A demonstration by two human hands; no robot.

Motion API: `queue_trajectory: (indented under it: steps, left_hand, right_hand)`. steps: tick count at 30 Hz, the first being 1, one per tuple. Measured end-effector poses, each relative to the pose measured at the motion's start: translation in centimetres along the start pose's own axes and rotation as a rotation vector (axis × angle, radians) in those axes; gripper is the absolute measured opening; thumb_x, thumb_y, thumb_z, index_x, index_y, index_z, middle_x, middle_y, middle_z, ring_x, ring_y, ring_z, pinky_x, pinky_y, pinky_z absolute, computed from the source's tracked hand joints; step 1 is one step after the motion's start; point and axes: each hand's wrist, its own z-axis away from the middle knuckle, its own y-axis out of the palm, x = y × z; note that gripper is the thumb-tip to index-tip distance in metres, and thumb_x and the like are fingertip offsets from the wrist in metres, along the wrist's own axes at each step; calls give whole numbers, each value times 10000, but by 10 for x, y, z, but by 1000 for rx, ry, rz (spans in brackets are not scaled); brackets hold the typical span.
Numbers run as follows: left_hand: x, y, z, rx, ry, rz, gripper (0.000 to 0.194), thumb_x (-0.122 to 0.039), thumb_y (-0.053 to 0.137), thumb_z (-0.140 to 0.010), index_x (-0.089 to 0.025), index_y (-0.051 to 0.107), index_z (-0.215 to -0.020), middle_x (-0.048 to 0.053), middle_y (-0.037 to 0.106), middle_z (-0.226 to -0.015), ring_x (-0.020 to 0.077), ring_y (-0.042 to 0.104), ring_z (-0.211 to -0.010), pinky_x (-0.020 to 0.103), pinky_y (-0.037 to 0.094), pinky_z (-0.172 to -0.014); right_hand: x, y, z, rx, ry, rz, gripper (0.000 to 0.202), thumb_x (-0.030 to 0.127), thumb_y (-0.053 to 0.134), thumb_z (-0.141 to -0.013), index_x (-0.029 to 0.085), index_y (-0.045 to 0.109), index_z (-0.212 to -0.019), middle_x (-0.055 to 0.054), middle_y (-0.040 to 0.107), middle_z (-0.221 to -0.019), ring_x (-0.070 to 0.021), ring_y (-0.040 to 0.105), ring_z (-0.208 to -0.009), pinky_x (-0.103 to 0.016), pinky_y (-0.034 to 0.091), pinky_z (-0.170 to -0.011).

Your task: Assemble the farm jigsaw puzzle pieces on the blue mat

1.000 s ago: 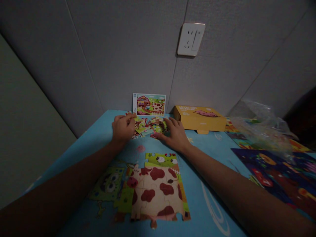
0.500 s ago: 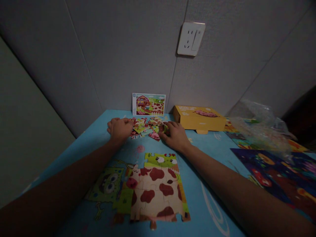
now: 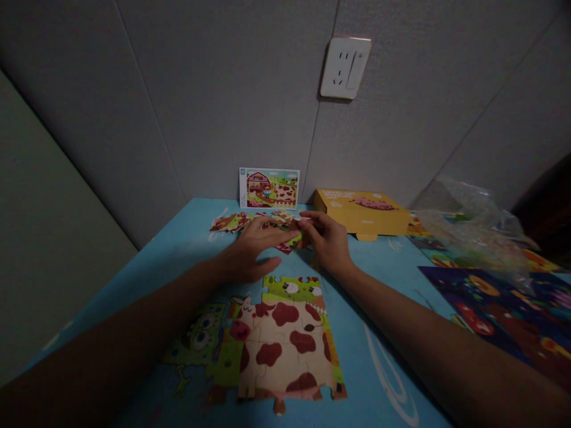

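A partly joined cow puzzle (image 3: pixel 289 342) lies on the blue tablecloth nearest me. Beyond it, my left hand (image 3: pixel 252 249) is spread, thumb apart from the fingers, over the near side of a heap of loose puzzle pieces (image 3: pixel 229 222). My right hand (image 3: pixel 328 241) has its thumb and index finger closed at the heap's right side, pinching a puzzle piece that is mostly hidden. Behind the heap a picture card (image 3: pixel 269 188) of a farm with a cow leans upright against the wall.
A yellow box (image 3: pixel 366 214) stands behind my right hand, its front flap on the cloth. Farther right are a crumpled clear plastic bag (image 3: pixel 482 232) and a dark blue picture sheet (image 3: pixel 504 315). A socket plate (image 3: pixel 345 67) is on the wall.
My left hand has moved right and nearer, and its fingers have spread. Some pieces now lie farther left in the heap. My right hand has shifted slightly right.
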Motion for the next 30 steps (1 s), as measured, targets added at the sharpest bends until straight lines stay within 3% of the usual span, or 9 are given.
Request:
queue_trajectory:
  steps: [2, 7, 11, 14, 16, 19, 21, 26, 30]
  left_hand:
    - [0, 1, -1, 1, 10, 62, 468, -216, 546, -872, -225, 579, -1339, 60, 650, -1299, 254, 457, -1286, 514, 294, -1124]
    - [-2, 5, -5, -4, -152, 216, 304, -293, 540, -892, -239, 717, -1133, 37, 733, -1136, 229, 544, -1168, 482, 372, -1064]
    - [-7, 7, -8, -39, -182, 164, 271, -316, 541, -886, -253, 757, -1036, 20, 754, -1028, 213, 572, -1044, 455, 385, -1043]
    - [-2, 6, -8, -247, -357, 4, 292, -322, 508, -891, -223, 783, -900, 36, 762, -909, 219, 572, -949, 435, 414, -992]
    - [6, 4, -7, -338, -558, -94, 291, -322, 519, -878, -208, 784, -917, 51, 759, -893, 239, 561, -961, 431, 425, -970]
    - [16, 3, -4, -291, -810, -200, 299, -307, 548, -842, -229, 773, -1023, 71, 740, -950, 290, 544, -1031, 479, 413, -977]
    - [20, 3, -3, -245, -889, -258, 308, -327, 562, -828, -257, 771, -1042, 95, 701, -1021, 327, 528, -1067, 524, 406, -971]
    - [17, 5, -3, -248, -899, -288, 309, -393, 580, -819, -254, 779, -1009, 124, 616, -1073, 342, 489, -1122, 523, 397, -987]
    - [12, 3, -4, -225, -661, -290, 316, -335, 536, -866, -231, 747, -1077, 95, 655, -1086, 289, 508, -1106, 485, 353, -1038]
  right_hand:
    - [-1, 0, -2, -24, 53, -102, 332, 464, 608, -845, 162, 680, -963, 4, 631, -634, -128, 545, -496, -254, 441, -509]
    - [-1, 3, -7, -25, 122, -209, 357, 483, 674, -763, 150, 684, -893, 32, 570, -529, -123, 518, -476, -246, 433, -492]
    - [6, 1, -6, -24, 69, -162, 343, 484, 630, -802, 157, 680, -891, 16, 613, -562, -135, 549, -513, -266, 469, -560]
    - [7, -6, -4, -198, -17, 75, 326, 413, 488, -909, 149, 675, -949, -64, 727, -793, -169, 636, -673, -297, 495, -692]
    - [4, -12, -3, -218, -10, 314, 279, 307, 472, -899, 143, 675, -999, -93, 743, -893, -200, 664, -759, -321, 492, -749]
    - [1, -15, -1, -33, 67, 689, 303, 247, 542, -816, 137, 689, -1056, -137, 737, -994, -278, 672, -863, -369, 481, -774]
    - [3, -14, 1, 78, 83, 844, 350, 280, 570, -804, 121, 689, -1092, -173, 723, -1040, -323, 658, -923, -393, 474, -786]
    - [5, -11, 1, 143, 39, 942, 405, 306, 571, -825, 95, 658, -1160, -175, 712, -1015, -323, 616, -942, -408, 449, -843]
    - [-2, -10, -2, 138, 62, 900, 390, 305, 585, -815, 114, 629, -1152, -159, 692, -1013, -306, 586, -943, -426, 423, -883]
